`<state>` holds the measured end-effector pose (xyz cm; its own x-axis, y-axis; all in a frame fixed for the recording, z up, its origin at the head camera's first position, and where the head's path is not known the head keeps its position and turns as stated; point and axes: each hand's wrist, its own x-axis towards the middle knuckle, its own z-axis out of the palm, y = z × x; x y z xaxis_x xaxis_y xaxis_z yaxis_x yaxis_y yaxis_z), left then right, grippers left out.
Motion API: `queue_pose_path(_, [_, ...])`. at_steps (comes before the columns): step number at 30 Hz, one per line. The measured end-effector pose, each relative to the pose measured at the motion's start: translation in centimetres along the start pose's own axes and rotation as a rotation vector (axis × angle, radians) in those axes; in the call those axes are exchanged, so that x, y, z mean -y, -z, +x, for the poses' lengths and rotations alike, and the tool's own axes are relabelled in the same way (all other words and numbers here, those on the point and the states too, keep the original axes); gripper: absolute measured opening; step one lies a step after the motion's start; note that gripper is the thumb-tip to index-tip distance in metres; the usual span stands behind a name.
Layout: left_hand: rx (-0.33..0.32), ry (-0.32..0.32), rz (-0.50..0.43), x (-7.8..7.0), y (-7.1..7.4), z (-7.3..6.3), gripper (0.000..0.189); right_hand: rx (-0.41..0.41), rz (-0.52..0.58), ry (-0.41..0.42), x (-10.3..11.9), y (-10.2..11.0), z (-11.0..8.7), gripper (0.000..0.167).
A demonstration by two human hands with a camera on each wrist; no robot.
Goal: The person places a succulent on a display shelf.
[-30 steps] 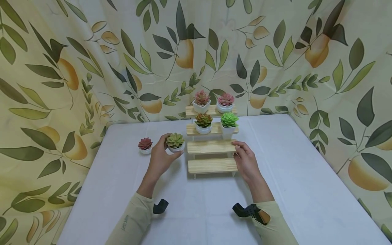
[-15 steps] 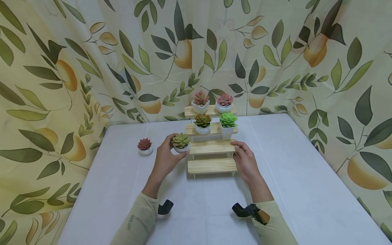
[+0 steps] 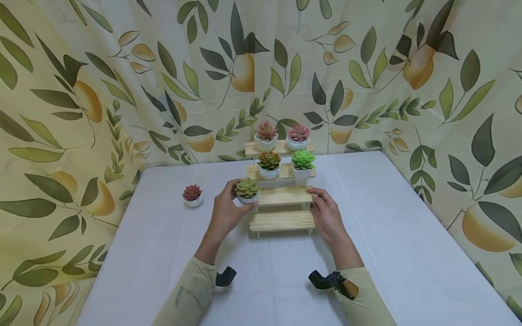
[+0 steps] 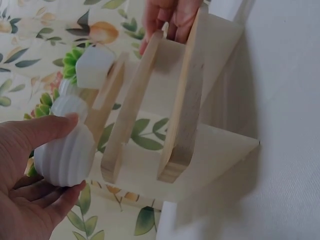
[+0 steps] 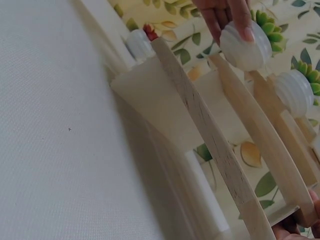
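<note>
My left hand (image 3: 227,209) pinches a small white ribbed pot (image 4: 67,156) holding a green artificial succulent (image 3: 247,187), thumb on one side and fingers on the other. The pot is at the left end of the third tier down of a wooden stepped display stand (image 3: 282,221), overlapping that board in the head view. My right hand (image 3: 328,219) grips the stand's right end at that same tier; in the left wrist view its fingers (image 4: 182,22) curl over the board ends. The right wrist view shows the pot (image 5: 245,49) tilted, above the boards' edges.
Two pink succulents (image 3: 267,131) stand on the top tier. A brownish succulent (image 3: 269,161) and a bright green one (image 3: 303,159) occupy the second. Left of the stand, a dark red potted succulent (image 3: 192,193) sits on the white-covered table (image 3: 163,253). A leaf-patterned curtain (image 3: 155,90) hangs behind.
My left hand has carried the green succulent rightward, from beside the stand to the third tier's left end. My right hand has stayed at the stand's right end.
</note>
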<state>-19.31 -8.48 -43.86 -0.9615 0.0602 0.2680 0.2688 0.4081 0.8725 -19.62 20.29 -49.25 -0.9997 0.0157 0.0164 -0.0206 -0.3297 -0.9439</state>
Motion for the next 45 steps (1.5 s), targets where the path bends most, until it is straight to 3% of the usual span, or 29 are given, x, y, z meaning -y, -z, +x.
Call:
queue_pose_path(29, [0.049,-0.050,-0.060,-1.3,-3.3,0.6,0.070,0.000,0.039,0.012,0.0,0.0,0.0,0.025])
queue_pose_path(39, [0.072,-0.035,-0.059,-1.6,-4.1,0.7,0.070,-0.002,0.061,0.010,0.0,0.0,0.0,0.024])
queue_pose_path(45, [0.085,-0.029,-0.065,-1.5,-4.4,0.8,0.072,0.011,-0.003,-0.008,0.1,0.2,-0.1,0.028])
